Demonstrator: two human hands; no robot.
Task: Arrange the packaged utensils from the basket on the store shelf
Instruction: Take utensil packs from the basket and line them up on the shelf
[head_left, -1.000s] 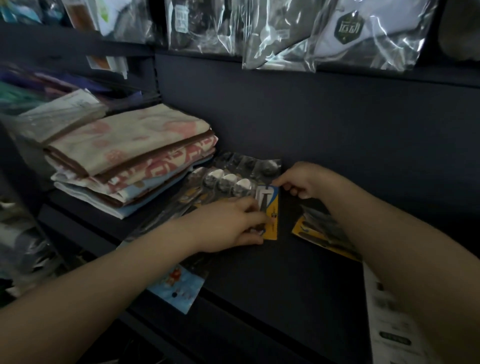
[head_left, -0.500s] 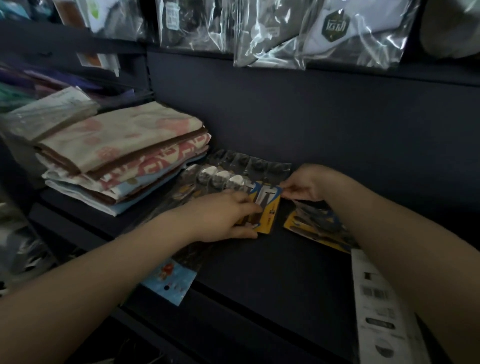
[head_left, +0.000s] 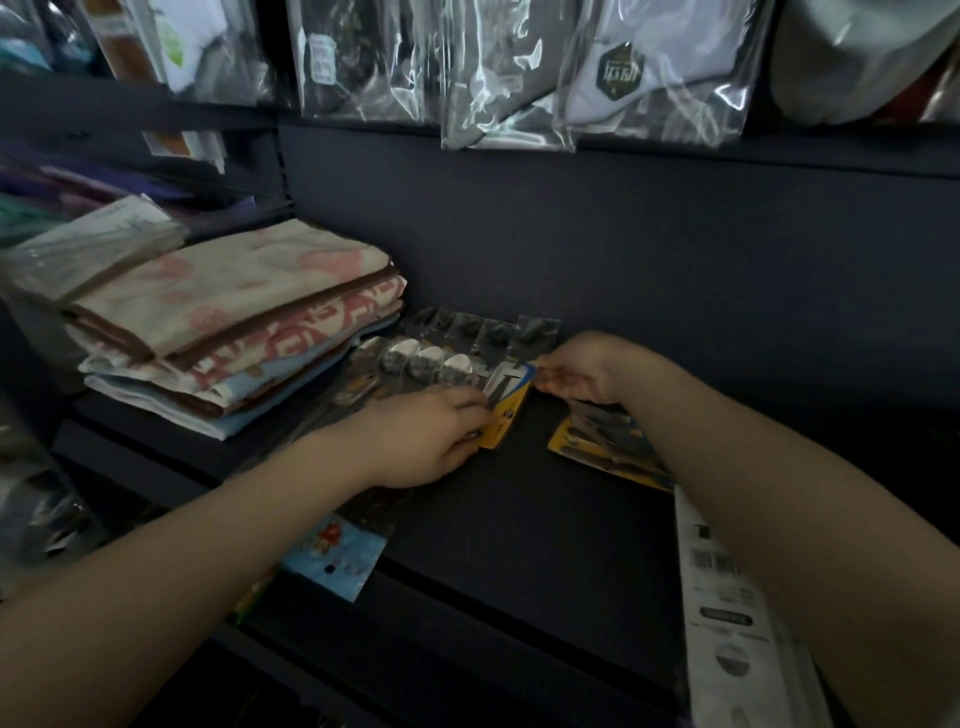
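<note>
Grip: left hand (head_left: 431, 436) pinches the yellow utensil pack (head_left: 506, 402) at its lower edge, right hand (head_left: 576, 371) its top corner, the pack since tilted leftward against the spoon packs (head_left: 431, 361) on the shelf (head_left: 519, 519), suggesting placement is nearly complete.

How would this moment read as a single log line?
step: placing yellow-backed utensil pack | hands: left, right both pinching it | place: dark shelf, beside spoon pack

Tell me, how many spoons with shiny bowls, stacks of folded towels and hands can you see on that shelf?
Shiny spoons: 3
Stack of folded towels: 1
Hands: 2, the left hand and the right hand
Total: 6
</note>
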